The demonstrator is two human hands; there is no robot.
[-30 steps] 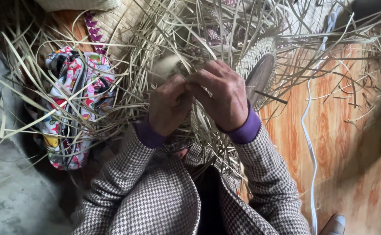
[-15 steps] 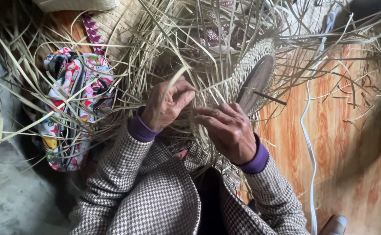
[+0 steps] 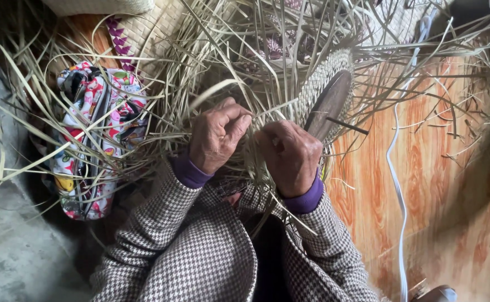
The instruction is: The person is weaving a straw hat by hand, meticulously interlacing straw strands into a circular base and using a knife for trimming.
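Weaving: a half-made basket of pale, flat straw strips [image 3: 267, 106], stiff and dry, sits in the person's lap, loose ends fanning out in every direction.
Left hand: the left hand [image 3: 218, 136] is curled, fingers [image 3: 238, 118] pinching a strip at the basket's edge.
Right hand: the right hand [image 3: 291, 156] is closed on strands just beside it, knuckles up.
Since a half-second ago: the right hand has risen to meet the left; the two now work almost touching.
Woven disc: an oval plaited piece [image 3: 327, 92] with a dark centre stands tilted behind the right hand.
Sleeves: houndstooth jacket with purple cuffs [image 3: 190, 173].
Left side: a floral cloth bag [image 3: 96, 140] lies under stray strips.
Floor: wood-grain flooring [image 3: 435, 184], crossed by a white cord [image 3: 397, 190].
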